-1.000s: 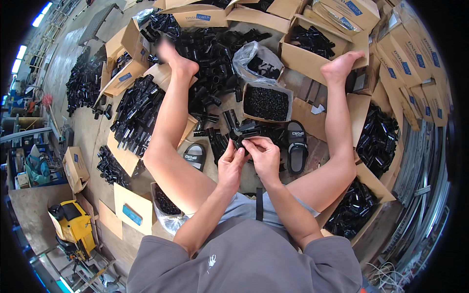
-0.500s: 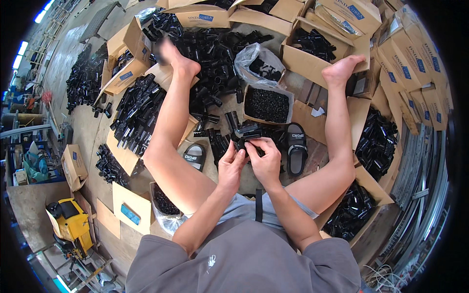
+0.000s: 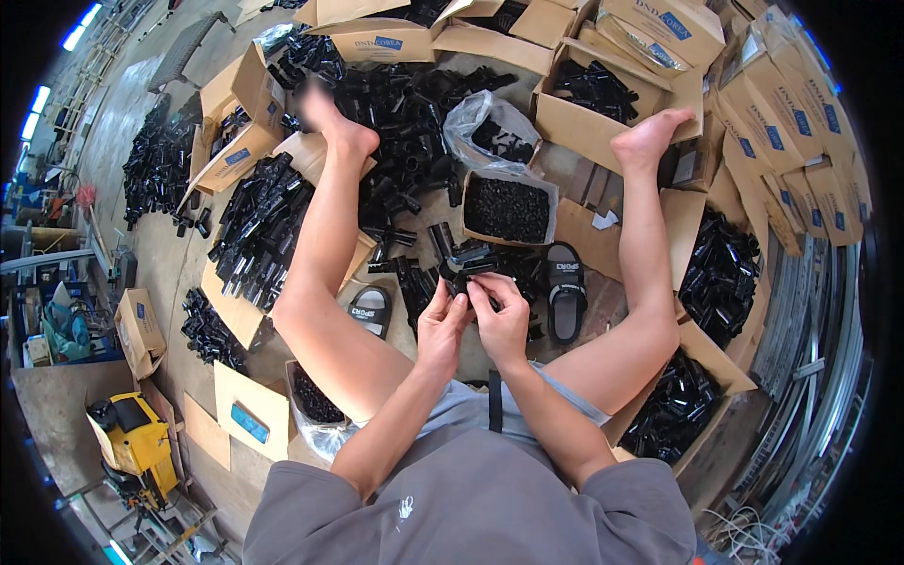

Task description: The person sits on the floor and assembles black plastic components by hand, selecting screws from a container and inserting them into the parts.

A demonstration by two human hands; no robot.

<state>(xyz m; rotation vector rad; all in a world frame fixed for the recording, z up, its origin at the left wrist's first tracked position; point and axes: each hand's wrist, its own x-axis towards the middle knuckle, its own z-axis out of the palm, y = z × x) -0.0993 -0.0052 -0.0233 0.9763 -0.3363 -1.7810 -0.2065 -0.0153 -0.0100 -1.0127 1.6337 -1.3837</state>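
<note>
My left hand (image 3: 441, 331) and my right hand (image 3: 500, 316) meet in front of me, fingers closed on a glossy black tubular part (image 3: 456, 280). The thumb and fingers of my left hand grip its left side. My right fingers pinch at its right side, where they may hold a smaller piece too hidden to name. Just beyond the hands lies a pile of similar black tubes (image 3: 414, 282). Past that stands a small carton (image 3: 553, 211) full of tiny black pieces.
Black parts (image 3: 268, 212) lie heaped left of my legs. Cartons (image 3: 589, 137) of parts stand ahead and to the right, near stacked boxes (image 3: 772, 132). Sandals (image 3: 565, 306) sit on the floor between my legs. Metal bars (image 3: 810, 367) line the far right; a yellow machine (image 3: 143, 438) stands left.
Both hands stay on the black part with only slight finger shifts; the right fingers have moved a little left. The whole view has shifted slightly.
</note>
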